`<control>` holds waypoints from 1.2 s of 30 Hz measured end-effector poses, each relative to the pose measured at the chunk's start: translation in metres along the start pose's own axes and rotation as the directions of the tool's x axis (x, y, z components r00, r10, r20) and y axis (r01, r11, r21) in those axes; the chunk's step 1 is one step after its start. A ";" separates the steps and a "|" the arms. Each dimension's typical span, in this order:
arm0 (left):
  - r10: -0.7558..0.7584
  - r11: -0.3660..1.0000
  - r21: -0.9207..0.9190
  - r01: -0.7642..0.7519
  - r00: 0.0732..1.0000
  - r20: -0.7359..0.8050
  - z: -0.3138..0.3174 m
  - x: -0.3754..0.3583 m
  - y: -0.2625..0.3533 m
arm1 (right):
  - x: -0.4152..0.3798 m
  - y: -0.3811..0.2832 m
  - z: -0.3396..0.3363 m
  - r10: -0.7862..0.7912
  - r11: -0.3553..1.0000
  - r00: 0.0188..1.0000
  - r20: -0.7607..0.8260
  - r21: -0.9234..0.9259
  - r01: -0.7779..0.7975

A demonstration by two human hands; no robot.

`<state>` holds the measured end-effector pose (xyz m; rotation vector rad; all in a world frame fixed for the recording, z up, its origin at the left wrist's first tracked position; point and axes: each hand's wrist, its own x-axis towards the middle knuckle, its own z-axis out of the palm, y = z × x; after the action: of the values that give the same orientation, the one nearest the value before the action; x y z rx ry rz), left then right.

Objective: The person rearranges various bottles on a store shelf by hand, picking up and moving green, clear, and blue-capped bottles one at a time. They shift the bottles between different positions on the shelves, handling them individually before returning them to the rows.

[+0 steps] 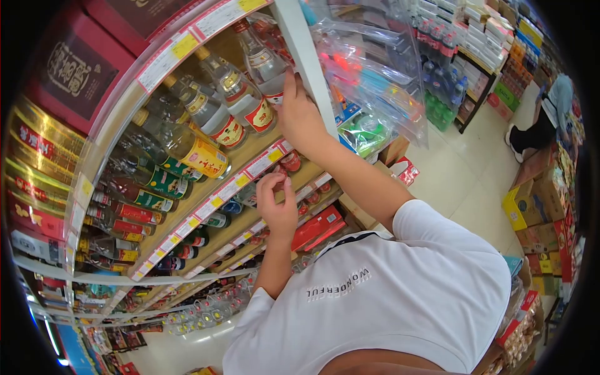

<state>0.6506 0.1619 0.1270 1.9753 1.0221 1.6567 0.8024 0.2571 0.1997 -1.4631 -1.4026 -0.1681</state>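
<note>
While the fingers (pixel 291 85) of the right hand (pixel 304 123) lie extended against a clear bottle (pixel 262 61) at the end of the shelf (pixel 242 154), beside the white upright (pixel 305 56), their closure around it cannot be determined. The left hand (pixel 277 207), half open and apparently empty, is positioned near the price-label strip (pixel 257 165). The step in hand is judged to be contact with that bottle; the next move calls for clearance from the adjacent red-labelled bottle (pixel 240 94).

Floor (pixel 459 172) side's open. White post (pixel 306 65) hems in right hand (pixel 303 119); bottles (pixel 247 103) crowd its other side, shelf edge (pixel 228 190) below.
</note>
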 end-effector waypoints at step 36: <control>0.091 0.994 -0.056 -0.094 0.994 -0.058 -0.014 0.015 0.005 | 0.054 -0.050 -0.043 -0.281 0.959 0.932 -0.229 -0.113 0.261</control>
<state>0.6398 0.1672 0.1446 1.9763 0.9022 1.7783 0.8016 0.2483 0.2845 -1.2589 -1.4019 -0.5672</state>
